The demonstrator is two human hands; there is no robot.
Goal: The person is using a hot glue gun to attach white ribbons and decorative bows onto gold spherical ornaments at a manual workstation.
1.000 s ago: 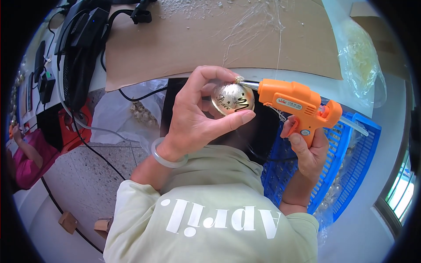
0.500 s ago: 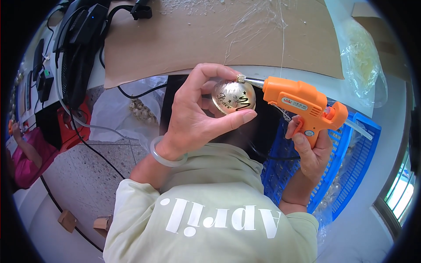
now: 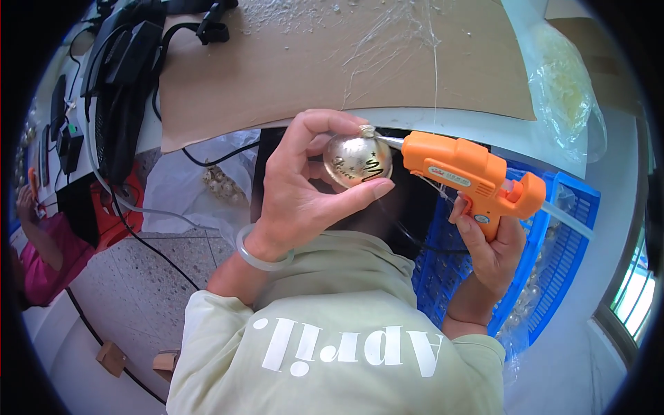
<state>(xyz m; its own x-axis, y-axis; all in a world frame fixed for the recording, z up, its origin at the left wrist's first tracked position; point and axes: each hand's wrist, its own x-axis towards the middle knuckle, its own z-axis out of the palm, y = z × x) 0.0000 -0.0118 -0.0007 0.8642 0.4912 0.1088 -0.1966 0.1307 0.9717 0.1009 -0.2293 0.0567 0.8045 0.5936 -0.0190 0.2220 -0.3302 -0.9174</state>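
Note:
Between the thumb and fingers of my left hand (image 3: 294, 176) is a shiny gold bauble (image 3: 356, 160) with dark drawn markings. Its small cap (image 3: 367, 131) points up, close to my index fingertip. My right hand (image 3: 494, 242) grips an orange hot glue gun (image 3: 456, 164) by its handle, fingers at the trigger. The gun's metal nozzle meets the bauble at the base of the cap; whether it touches is hard to see. A translucent glue stick (image 3: 568, 220) sticks out of the gun's back end.
Brown cardboard (image 3: 290, 76) with glue strings covers the white table ahead. A clear bag (image 3: 564, 90) lies at the right. Blue baskets (image 3: 553, 277) holding wrapped baubles stand by my right arm. Black cables and adapters (image 3: 128, 69) crowd the left. Another person (image 3: 48, 256) sits far left.
The bauble has tilted slightly and shifted a little left and down in view. The glue gun has moved left with it, its nozzle now lower against the cap's base.

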